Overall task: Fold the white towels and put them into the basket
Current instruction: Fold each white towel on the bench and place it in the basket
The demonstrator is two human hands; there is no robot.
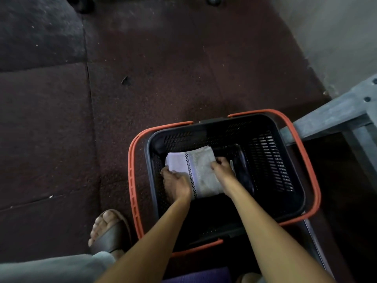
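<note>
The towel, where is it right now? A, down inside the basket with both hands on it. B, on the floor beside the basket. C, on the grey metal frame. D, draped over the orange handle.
A: the towel lies folded inside the basket, with the left hand and the right hand gripping its edges.

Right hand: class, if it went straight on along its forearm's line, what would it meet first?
The folded white towel, which the right hand is gripping at its right edge inside the basket. Beyond it probably comes the basket's far wall; depth is unclear.
</note>
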